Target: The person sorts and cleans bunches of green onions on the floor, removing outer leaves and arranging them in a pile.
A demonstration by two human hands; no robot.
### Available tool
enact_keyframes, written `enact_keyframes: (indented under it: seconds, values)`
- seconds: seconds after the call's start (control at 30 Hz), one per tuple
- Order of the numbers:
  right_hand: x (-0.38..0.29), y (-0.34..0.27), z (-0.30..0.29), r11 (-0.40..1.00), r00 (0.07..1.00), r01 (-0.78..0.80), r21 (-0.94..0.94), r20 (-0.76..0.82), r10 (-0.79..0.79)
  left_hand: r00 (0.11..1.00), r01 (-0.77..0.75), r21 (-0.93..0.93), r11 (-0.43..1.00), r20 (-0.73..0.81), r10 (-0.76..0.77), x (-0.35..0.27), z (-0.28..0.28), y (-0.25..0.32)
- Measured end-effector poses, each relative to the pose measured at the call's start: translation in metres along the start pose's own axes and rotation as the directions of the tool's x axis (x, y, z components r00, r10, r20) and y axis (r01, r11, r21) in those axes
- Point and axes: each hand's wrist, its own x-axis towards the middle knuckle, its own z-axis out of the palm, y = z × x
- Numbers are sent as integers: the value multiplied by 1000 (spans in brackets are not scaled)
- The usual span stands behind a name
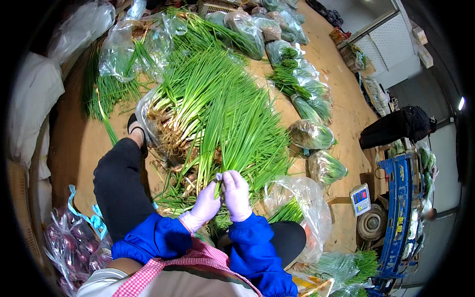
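Note:
Pale lilac gloves cover both of my hands, which meet low in the middle of the head view. My left hand [205, 207] is closed around the lower part of a few green onion stalks [218, 190]. Close beside it, my right hand [236, 195] pinches the same stalks, fingers bent over; their lower ends are hidden by the gloves. Just beyond both hands lies a large heap of green onions [237, 122], leaves fanned away to the right. Brown, soil-covered roots [169, 135] and white stems show on its left side, partly on a clear plastic sheet [146, 107].
An open clear bag [315, 211] with green onions stands by my right knee. Several filled bags [311, 134] line the floor beyond. Bagged purple onions [70, 241] sit at left. Rightward are a digital scale [360, 199], a blue cart [399, 215] and a bending person [397, 126].

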Motion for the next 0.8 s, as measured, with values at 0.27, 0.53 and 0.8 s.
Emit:
enact_keyframes:
  seconds: [0.27,0.53,0.8]
  values:
    - [28,-27,-95,795,926,52,605,-328,189,953,281,-528,802,252,-168,-2,-18,16]
    - [16,48,-63,497,968,-180,-849,-243,-64,944,316,-695,646,299,-139,3,-25,21]
    - [-12,-41,-30,-296,594,615,-731,676,-437,955,262,-567,781,269,-125,1,-30,24]
